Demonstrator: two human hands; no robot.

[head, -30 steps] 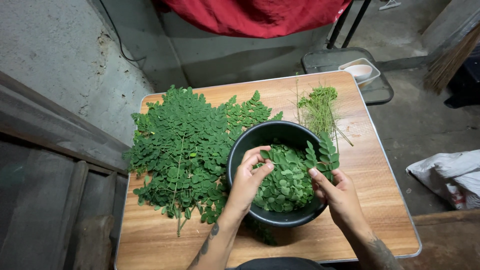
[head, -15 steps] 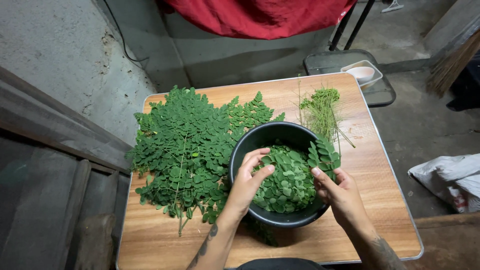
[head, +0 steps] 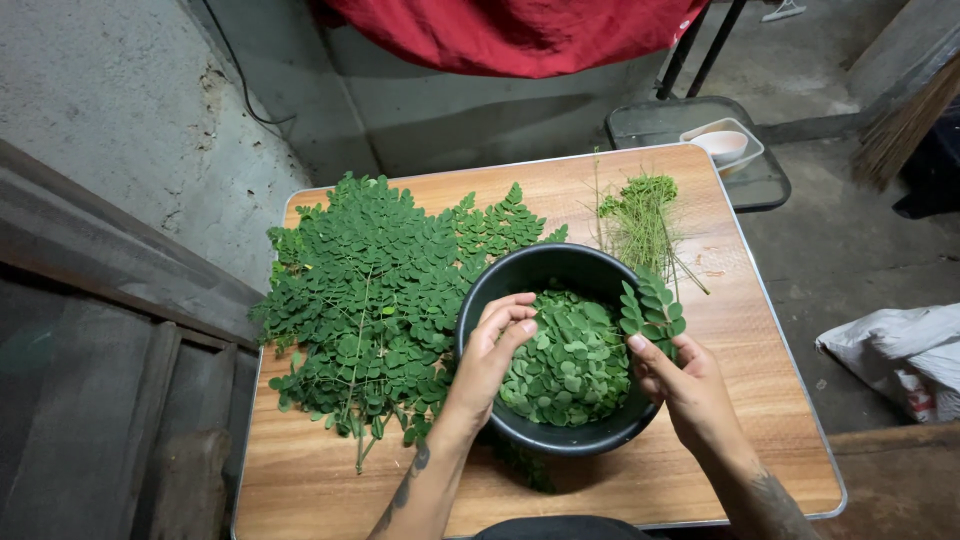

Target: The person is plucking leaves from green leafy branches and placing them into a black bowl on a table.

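Observation:
A black bowl half full of small round picked leaves stands near the front of a wooden table. My left hand hovers over the bowl's left side with fingers curled together at the picked leaves. My right hand rests at the bowl's right rim and pinches a small leafy sprig that stands upright above the rim. A big heap of leafy green branches lies left of the bowl.
A bundle of stripped thin stems lies behind the bowl on the right. Behind the table stands a dark stool with a small tub. A red cloth hangs above. A white sack lies on the floor at right.
Both hands have stayed at the bowl; the left fingers have shifted slightly over the leaves. The sprig remains in my right hand.

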